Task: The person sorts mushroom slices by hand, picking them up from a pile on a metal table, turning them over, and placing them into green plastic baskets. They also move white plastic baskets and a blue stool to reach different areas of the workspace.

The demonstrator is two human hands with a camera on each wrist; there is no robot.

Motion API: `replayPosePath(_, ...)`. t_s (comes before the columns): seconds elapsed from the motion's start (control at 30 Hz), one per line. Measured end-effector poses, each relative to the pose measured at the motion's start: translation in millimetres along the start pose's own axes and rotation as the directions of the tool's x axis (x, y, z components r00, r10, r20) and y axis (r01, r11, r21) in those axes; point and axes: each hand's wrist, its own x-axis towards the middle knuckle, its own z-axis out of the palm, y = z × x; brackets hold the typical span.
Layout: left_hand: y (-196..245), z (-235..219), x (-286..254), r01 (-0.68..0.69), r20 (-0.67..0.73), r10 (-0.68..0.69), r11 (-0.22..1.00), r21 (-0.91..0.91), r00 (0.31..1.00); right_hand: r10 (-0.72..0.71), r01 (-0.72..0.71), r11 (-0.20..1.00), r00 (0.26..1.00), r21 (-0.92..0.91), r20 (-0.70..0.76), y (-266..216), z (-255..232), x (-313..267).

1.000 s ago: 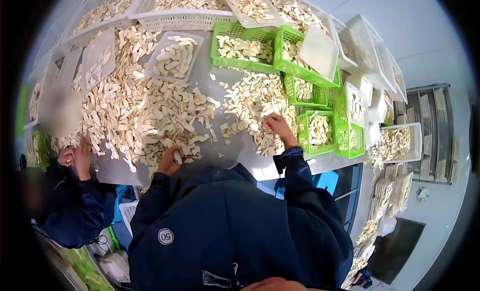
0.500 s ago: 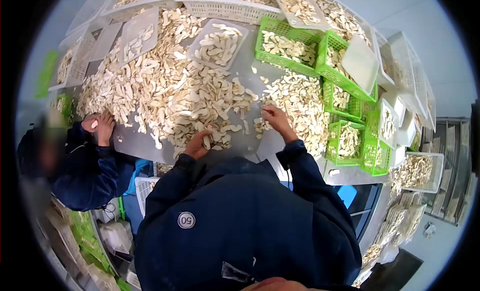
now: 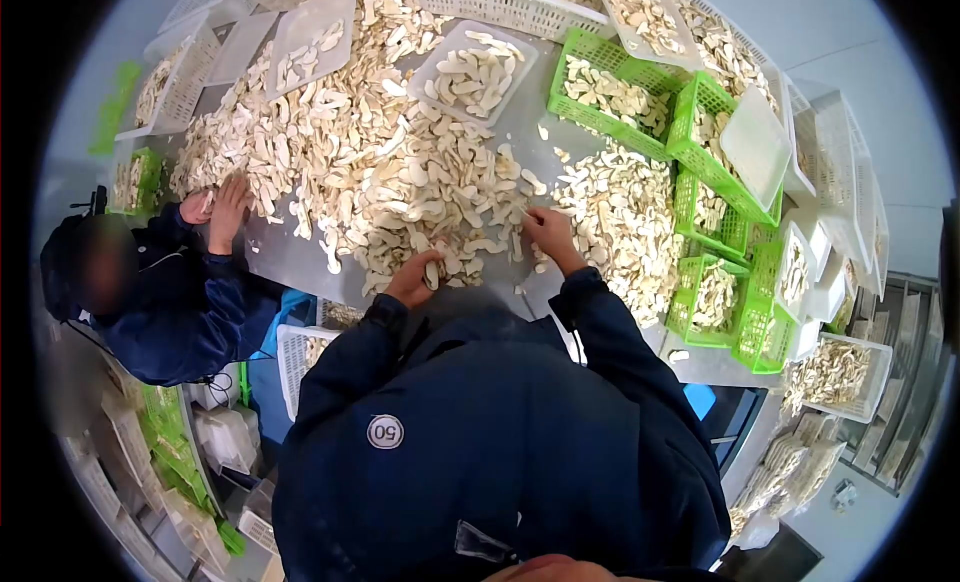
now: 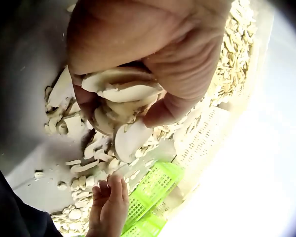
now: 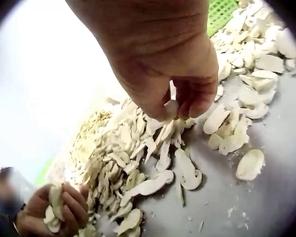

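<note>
My left hand (image 3: 412, 279) is at the front edge of a large heap of pale mushroom slices (image 3: 350, 152). Its fingers and thumb curl round several mushroom slices (image 4: 130, 91), seen stacked in the left wrist view. Over the gap between the large heap and a smaller pile of slices (image 3: 625, 222), my right hand (image 3: 553, 237) reaches down to the large heap's right edge. Thumb and fingertips there pinch a small mushroom slice (image 5: 171, 108), partly hidden by the fingers. Long slices (image 5: 187, 170) lie on the metal table just below it.
Green baskets (image 3: 610, 127) of slices stand behind and right of the smaller pile. A translucent tray (image 3: 415, 82) of slices sits on the large heap, with white crates (image 3: 510, 17) along the back. Another person's hands (image 3: 228, 214) work at the left of the table.
My right hand has moved left, from the smaller pile to the large heap's right edge. The left hand stays at the heap's front with its slices. The head view has shifted.
</note>
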Motion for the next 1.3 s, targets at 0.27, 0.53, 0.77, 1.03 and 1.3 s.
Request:
replayPosePath(0.27, -6.3, -8.1, 19.8, 0.135, 0.023, -0.134, 0.990, -0.044, 0.991, 0.125, -0.101, 0.992, 0.912, -0.081, 0.391, -9.2, -36.2, 5.2)
replayPosePath(0.53, 2.9, 4.6, 6.3, 0.097, -0.015, -0.097, 0.995, 0.022, 0.995, -0.140, 0.133, 0.989, 0.981, 0.065, 0.134, -111.3, -66.7, 67.2)
replayPosePath(0.77, -3.5, -5.7, 9.7, 0.017, -0.057, -0.017, 1.000, -0.009, 0.998, -0.081, 0.070, 0.992, 0.992, 0.109, 0.098, -54.5, -46.2, 72.1)
replayPosePath(1.03, 0.4, 4.7, 5.4, 0.067, -0.041, -0.067, 0.998, -0.003, 0.997, -0.002, -0.033, 0.932, 0.995, -0.361, -0.098, 8.7, -22.2, 53.2)
replayPosePath(1.3, 3.2, 2.5, 4.5, 0.046, 0.043, -0.043, 0.997, -0.054, 0.998, 0.139, -0.131, 0.911, 0.990, -0.391, -0.009, 7.5, -5.7, 50.2)
